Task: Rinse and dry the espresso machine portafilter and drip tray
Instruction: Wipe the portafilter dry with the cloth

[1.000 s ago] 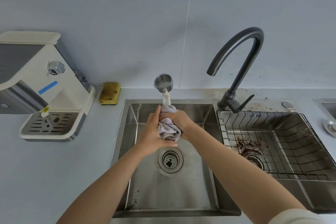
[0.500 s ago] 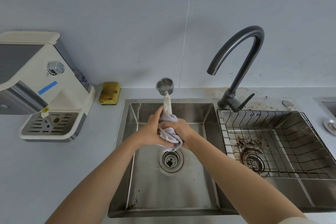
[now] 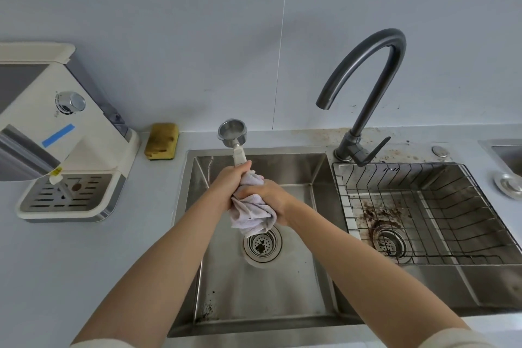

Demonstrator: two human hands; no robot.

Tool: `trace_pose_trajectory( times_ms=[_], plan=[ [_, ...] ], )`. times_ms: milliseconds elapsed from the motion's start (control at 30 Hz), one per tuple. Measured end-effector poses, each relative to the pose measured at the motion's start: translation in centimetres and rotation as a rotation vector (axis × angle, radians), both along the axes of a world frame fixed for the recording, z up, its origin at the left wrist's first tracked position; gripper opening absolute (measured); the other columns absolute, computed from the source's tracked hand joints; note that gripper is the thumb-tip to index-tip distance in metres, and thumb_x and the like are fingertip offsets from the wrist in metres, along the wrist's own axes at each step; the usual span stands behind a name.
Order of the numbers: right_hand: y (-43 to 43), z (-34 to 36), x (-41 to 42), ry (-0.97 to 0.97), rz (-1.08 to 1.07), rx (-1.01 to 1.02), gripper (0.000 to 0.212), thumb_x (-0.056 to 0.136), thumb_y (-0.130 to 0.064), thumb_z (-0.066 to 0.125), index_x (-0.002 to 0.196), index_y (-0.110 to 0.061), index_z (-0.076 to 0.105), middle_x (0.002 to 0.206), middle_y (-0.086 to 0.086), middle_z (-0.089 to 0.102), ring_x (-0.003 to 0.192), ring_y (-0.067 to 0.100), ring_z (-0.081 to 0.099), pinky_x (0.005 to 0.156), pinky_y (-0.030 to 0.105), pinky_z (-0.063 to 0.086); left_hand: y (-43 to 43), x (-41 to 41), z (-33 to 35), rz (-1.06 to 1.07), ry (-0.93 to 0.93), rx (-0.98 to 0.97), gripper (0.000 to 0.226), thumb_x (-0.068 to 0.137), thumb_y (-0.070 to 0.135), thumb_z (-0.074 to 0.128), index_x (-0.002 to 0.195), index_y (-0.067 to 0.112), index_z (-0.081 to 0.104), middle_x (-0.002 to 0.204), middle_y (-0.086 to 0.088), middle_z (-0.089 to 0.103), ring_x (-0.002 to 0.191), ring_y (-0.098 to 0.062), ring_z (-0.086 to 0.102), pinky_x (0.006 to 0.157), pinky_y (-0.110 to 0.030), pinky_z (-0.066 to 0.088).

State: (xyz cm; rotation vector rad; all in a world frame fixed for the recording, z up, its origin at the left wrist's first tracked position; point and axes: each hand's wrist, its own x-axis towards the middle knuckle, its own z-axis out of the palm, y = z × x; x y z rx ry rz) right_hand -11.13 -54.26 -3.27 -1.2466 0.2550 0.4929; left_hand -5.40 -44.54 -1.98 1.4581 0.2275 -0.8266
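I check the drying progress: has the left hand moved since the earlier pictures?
Yes. The left hand moved away from the drain, up the portafilter handle toward the sink's rear wall.

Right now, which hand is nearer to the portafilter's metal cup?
Left. The left hand grips the handle just below the cup; the right hand holds the cloth lower down.

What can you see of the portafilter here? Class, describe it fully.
The portafilter has a round, shiny metal cup, empty as far as shows, on a cream handle. It points away from the person, cup end raised near the back rim of the sink. The left hand grips the handle; the right hand grips a pale cloth wrapped round its lower end, which is hidden.
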Motion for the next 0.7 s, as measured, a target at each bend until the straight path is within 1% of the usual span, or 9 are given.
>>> trace_pose_trajectory(
  times_ms=[100, 200, 267, 300, 367, 467, 567, 600, 700],
  plan=[
    [0.0, -0.4, 0.1, -0.035, -0.008, 0.026, 0.006, 0.079, -0.011, 0.062, 0.080, -0.007, 0.059, 0.076, 0.009, 0.063, 0.077, 0.019, 0.064, 0.084, 0.035, 0.051, -0.7, -0.1, -0.2, 0.118, 0.005, -0.025, 0.027, 0.095, 0.026, 0.047, 0.079, 0.005, 0.054, 0.074, -0.010, 0.063, 0.068, -0.018, 0.059, 0.065, -0.024, 0.047],
    [0.2, -1.2, 0.3, -0.042, -0.059, -0.059, 0.021, 0.065, -0.020, 0.069, 0.077, -0.006, 0.058, 0.076, 0.014, 0.059, 0.081, 0.029, 0.060, 0.088, 0.043, 0.048, -1.0, 0.0, -0.4, 0.165, -0.033, 0.000, 0.026, 0.095, 0.025, 0.046, 0.079, 0.007, 0.054, 0.075, -0.006, 0.061, 0.067, -0.016, 0.057, 0.061, -0.021, 0.048],
    [0.4, -1.4, 0.4, -0.042, -0.073, -0.090, 0.023, 0.062, -0.022, 0.068, 0.075, -0.005, 0.059, 0.076, 0.016, 0.057, 0.081, 0.031, 0.059, 0.089, 0.044, 0.048, -1.0, 0.0, -0.4, 0.164, -0.059, 0.015, 0.026, 0.096, 0.025, 0.045, 0.079, 0.007, 0.055, 0.077, -0.004, 0.060, 0.068, -0.013, 0.057, 0.054, -0.016, 0.049],
    [0.4, -1.5, 0.4, -0.037, -0.071, -0.096, 0.023, 0.062, -0.022, 0.067, 0.074, -0.005, 0.059, 0.076, 0.016, 0.057, 0.081, 0.032, 0.059, 0.090, 0.045, 0.048, -1.0, 0.2, -0.5, 0.151, -0.073, 0.035, 0.027, 0.096, 0.026, 0.045, 0.081, 0.007, 0.056, 0.078, -0.002, 0.060, 0.070, -0.012, 0.057, 0.055, -0.015, 0.049],
    [0.4, -1.3, 0.2, -0.040, -0.052, -0.096, 0.022, 0.062, -0.021, 0.068, 0.074, -0.004, 0.060, 0.076, 0.016, 0.058, 0.081, 0.031, 0.060, 0.089, 0.045, 0.049, -0.8, 0.5, -0.7, 0.124, -0.093, 0.075, 0.028, 0.096, 0.030, 0.045, 0.085, 0.007, 0.057, 0.081, -0.001, 0.062, 0.073, -0.011, 0.059, 0.063, -0.019, 0.046],
    [0.1, -1.4, 0.1, -0.049, -0.029, -0.119, 0.027, 0.064, -0.022, 0.073, 0.079, -0.003, 0.063, 0.077, 0.015, 0.062, 0.078, 0.028, 0.063, 0.084, 0.042, 0.052, -0.5, 0.7, -0.7, 0.123, -0.054, 0.069, 0.029, 0.096, 0.031, 0.046, 0.080, 0.009, 0.055, 0.080, -0.003, 0.063, 0.073, -0.014, 0.060, 0.066, -0.023, 0.046],
    [0.0, -1.7, -0.1, -0.002, -0.046, -0.204, 0.071, 0.050, -0.031, 0.086, 0.107, -0.001, 0.057, 0.098, 0.019, 0.066, 0.092, 0.031, 0.067, 0.090, 0.047, 0.053, -0.3, 0.8, -0.4, 0.112, -0.022, 0.063, 0.030, 0.096, 0.031, 0.046, 0.079, 0.008, 0.055, 0.079, -0.006, 0.063, 0.072, -0.015, 0.060, 0.066, -0.024, 0.047],
    [-0.1, -1.8, -0.2, 0.006, -0.047, -0.234, 0.080, 0.046, -0.032, 0.089, 0.112, -0.003, 0.053, 0.104, 0.019, 0.065, 0.096, 0.032, 0.067, 0.091, 0.048, 0.053, -0.2, 0.8, -0.4, 0.106, -0.021, 0.073, 0.031, 0.096, 0.032, 0.046, 0.079, 0.008, 0.055, 0.079, -0.006, 0.062, 0.072, -0.016, 0.059, 0.067, -0.024, 0.047],
    [-0.1, -1.8, -0.7, 0.023, -0.051, -0.239, 0.069, 0.049, -0.022, 0.086, 0.106, -0.011, 0.048, 0.112, 0.019, 0.061, 0.102, 0.038, 0.064, 0.088, 0.056, 0.051, 0.1, 0.9, -0.4, 0.101, -0.007, 0.086, 0.034, 0.096, 0.033, 0.046, 0.075, 0.007, 0.055, 0.072, -0.006, 0.063, 0.070, -0.017, 0.057, 0.068, -0.027, 0.046]
  ],
)
